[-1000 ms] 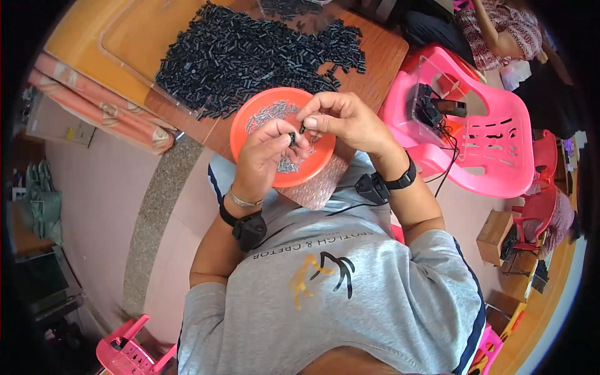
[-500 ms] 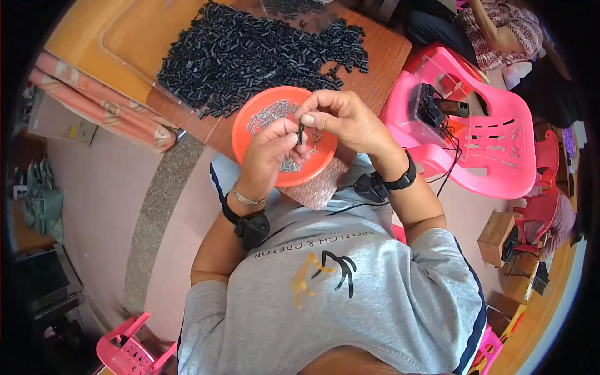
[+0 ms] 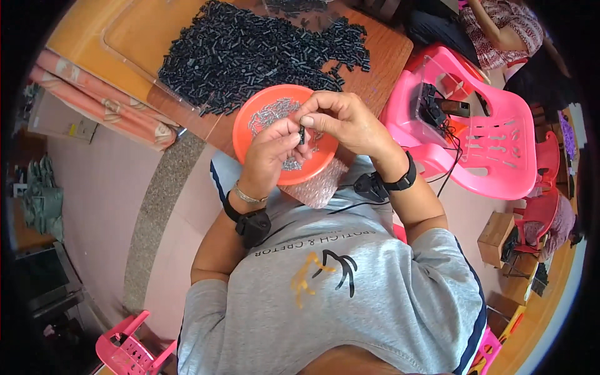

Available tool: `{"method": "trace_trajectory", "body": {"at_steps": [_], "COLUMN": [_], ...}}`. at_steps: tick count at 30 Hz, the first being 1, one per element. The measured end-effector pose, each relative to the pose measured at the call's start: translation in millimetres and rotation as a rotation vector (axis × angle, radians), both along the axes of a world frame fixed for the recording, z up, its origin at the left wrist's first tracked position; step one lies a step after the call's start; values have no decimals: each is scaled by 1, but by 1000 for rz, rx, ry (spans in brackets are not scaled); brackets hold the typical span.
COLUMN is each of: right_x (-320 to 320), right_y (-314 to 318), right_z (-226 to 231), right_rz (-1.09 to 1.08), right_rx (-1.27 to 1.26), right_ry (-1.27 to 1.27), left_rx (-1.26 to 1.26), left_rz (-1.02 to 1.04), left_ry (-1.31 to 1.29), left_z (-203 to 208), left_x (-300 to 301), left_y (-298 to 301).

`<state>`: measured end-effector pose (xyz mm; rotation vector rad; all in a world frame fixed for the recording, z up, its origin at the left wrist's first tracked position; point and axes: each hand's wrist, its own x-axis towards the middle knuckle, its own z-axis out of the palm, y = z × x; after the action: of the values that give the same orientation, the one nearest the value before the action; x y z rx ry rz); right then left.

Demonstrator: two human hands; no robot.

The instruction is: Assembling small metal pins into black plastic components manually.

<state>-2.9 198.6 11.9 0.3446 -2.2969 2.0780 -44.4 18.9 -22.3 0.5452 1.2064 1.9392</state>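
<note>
Over an orange bowl (image 3: 242, 149) my two hands meet, fingertips nearly touching. Between the thumb and fingers of my left hand (image 3: 269, 150) is a small black cylindrical piece (image 3: 302, 135), held roughly upright. My right hand (image 3: 340, 122) pinches at the upper end of that piece; whether it grips the piece itself or something tiny at its top is hidden by the fingers. Many small silvery metal parts (image 3: 275, 112) lie in the bowl below my hands. Just beyond it, a large heap of similar black pieces (image 3: 250, 56) covers part of the wooden table (image 3: 375, 62).
Bubble wrap (image 3: 322, 184) lies under the bowl's near side. To the right stands a pink plastic chair (image 3: 500, 147) bearing a clear box (image 3: 431, 100) with black devices and cables. Another person (image 3: 500, 31) sits at the far right. An orange patterned curtain (image 3: 106, 100) hangs at left.
Both hands stay almost where they were, still at the black piece, which has turned slightly between the fingers. The bowl is practically unmoved.
</note>
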Motion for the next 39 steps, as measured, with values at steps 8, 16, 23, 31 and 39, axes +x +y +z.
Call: {"method": "trace_trajectory", "body": {"at_steps": [8,16,23,31,39], "right_x": [2,7,10,14,12], "right_y": [-3,-7,-15,-18,-5], "right_z": [-5,-5,-9,-13,-7], "right_rz": [-82,-165,-283,-308,-110], "right_rx": [71,200,351,303,154], "right_ry": [40,123,320,356,113], "left_rx": [-2,51,57,42,41], "left_rz": [-7,-12,-2,13,0], "left_ry": [-28,-82,-115,-96,-68], "left_z": [0,-2,-5,-3,-4], "left_x": [3,2,6,6,5], "left_y": [2,4,4,4,3]}}
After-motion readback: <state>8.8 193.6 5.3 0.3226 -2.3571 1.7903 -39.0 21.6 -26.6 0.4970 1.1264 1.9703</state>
